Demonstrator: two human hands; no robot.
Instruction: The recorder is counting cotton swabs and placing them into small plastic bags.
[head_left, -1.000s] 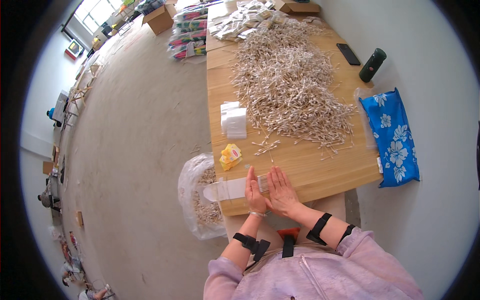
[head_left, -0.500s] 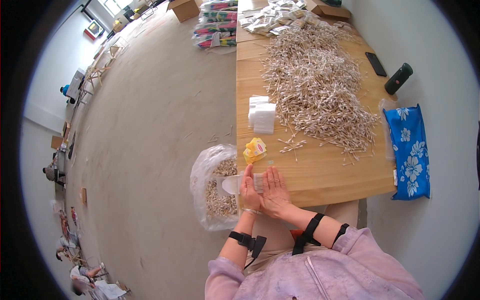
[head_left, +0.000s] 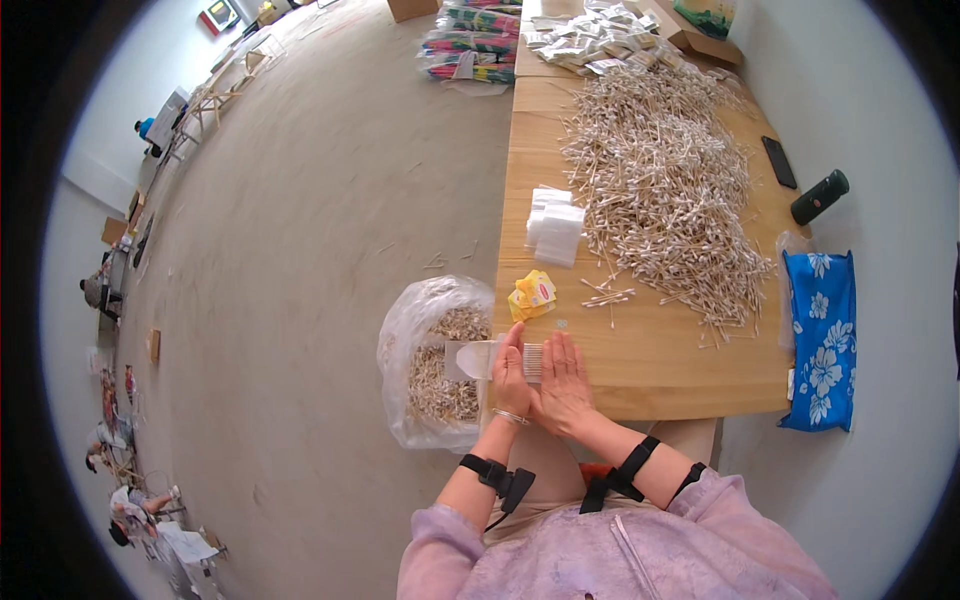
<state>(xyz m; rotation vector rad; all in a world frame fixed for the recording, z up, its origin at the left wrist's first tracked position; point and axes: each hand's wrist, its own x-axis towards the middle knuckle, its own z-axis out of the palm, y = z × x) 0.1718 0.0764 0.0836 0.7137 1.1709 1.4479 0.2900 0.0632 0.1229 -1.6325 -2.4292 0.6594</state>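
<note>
Scene: A person seated at the near edge of a long wooden counter (head_left: 640, 370) presses both hands together over a small clear packet of cotton swabs (head_left: 500, 358).
Left hand: The left hand (head_left: 512, 372) stands on edge, fingers straight and close together, its palm against the packet's right part; it is flat, not curled.
Right hand: The right hand (head_left: 565, 378) lies flat with fingers extended, touching the left hand along the thumb side. Whether it grips the packet or only steadies it cannot be told.
Packet position: The packet sits at the counter's near left corner, its long axis running 9 to 3 o'clock, the free end sticking out toward 9 o'clock beyond the left hand, the nearer of the two.
Around them: A clear plastic bag (head_left: 432, 365) of filled packets stands on the floor at 9 o'clock, just beside the counter. Yellow labels (head_left: 532, 295) lie at 12 o'clock, a stack of white packets (head_left: 555, 228) beyond them, and the large heap of loose swabs (head_left: 660, 190) toward 1 o'clock.
Hidden: The packet's right end and any seal are covered by the hands; fisheye bending blurs fine detail.
</note>
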